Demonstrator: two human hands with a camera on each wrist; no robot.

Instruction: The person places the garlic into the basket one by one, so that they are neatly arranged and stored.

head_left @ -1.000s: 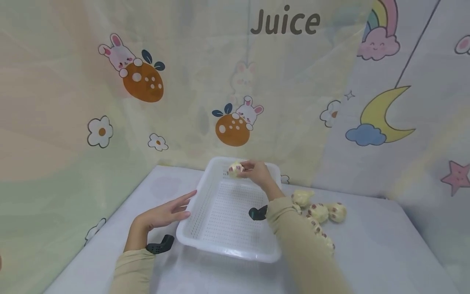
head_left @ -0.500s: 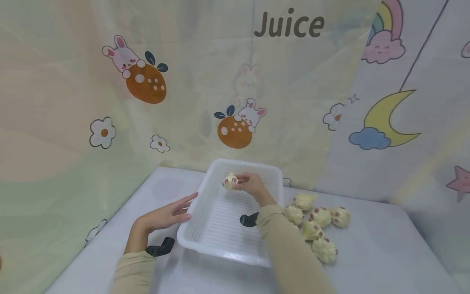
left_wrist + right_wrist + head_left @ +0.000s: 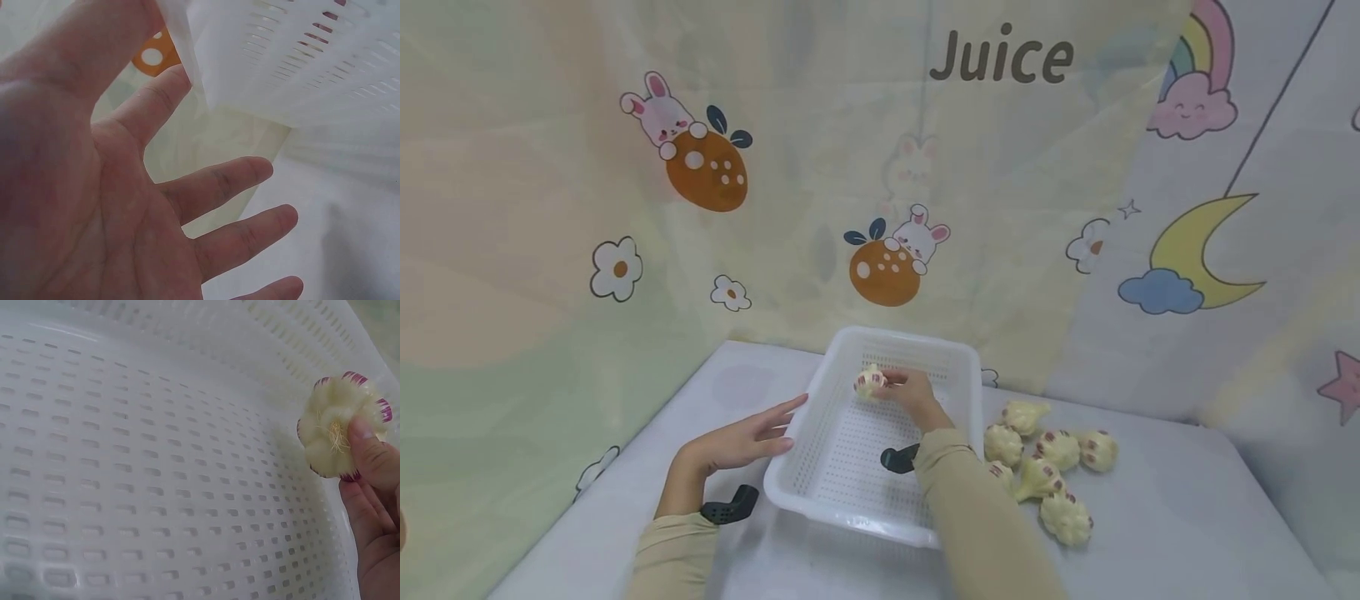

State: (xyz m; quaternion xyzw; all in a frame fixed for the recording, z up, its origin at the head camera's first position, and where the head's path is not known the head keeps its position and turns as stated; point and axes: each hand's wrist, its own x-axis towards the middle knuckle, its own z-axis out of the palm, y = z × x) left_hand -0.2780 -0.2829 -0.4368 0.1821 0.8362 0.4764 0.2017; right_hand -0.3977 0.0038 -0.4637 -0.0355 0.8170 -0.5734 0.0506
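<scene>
Curtain (image 3: 1015,158): printed cloth behind the work, carrying rabbits, flowers and the word "Juice"; I use it only for bearings.
Bench (image 3: 1172,517): pale surface under everything I have in view, basket and bulbs alike.
Basket (image 3: 850,520): white, rectangular, perforated walls and floor. I judge it thin moulded plastic, light and a little springy, likely to slide if nudged; the rim is where I would steady it, since the walls look easier to flex.
Left hand (image 3: 741,442): fingers extended and spread, closed round nothing; thumb and index finger reach the basket's left rim, the others stand off from the wall.
Right hand (image 3: 912,392): over the basket's interior, pinching one bulb between thumb and fingers.
Loose bulbs (image 3: 1066,518): seven that I can make out, grouped on the bench just right of the basket, some touching, stems pointing various ways.
Held bulb (image 3: 870,383): garlic, cream with purple-red marks, inside the basket's outline toward the far end; it looks raised off the floor, though I cannot tell by how much. I expect it light and firm, its glossy lobes slightly slippery. I favour pinching across the widest part, fingertips settled into the grooves; the narrow stem would let it swivel.
Root tuft (image 3: 337,436): fine threads beside the thumb, probably the most fragile part, so I would not press there.
</scene>
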